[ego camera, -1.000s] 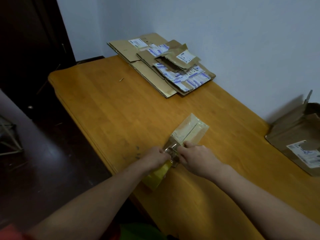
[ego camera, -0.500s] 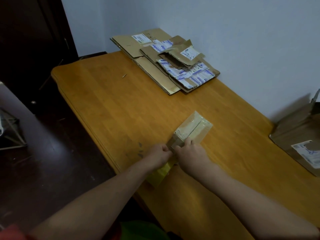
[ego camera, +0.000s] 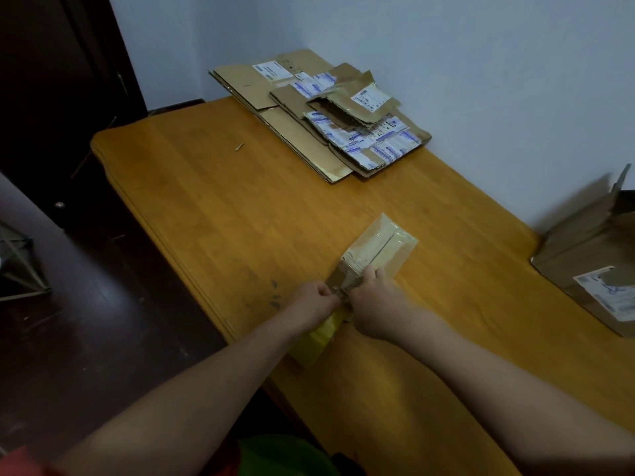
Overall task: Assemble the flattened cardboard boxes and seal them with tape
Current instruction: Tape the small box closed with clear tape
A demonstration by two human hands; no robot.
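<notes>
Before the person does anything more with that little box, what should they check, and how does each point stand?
1. Small box lies flat on the table: ok.
2. Left hand and right hand both hold its near end: ok.
3. Top seam covered with tape: cannot tell; the top looks glossy, but the hands hide the near end.
4. Tape within reach: cannot tell; a yellow object lies under the left hand, and it is unclear what it is.
5. More flattened boxes ready: ok, a stack sits at the table's far corner.
</notes>
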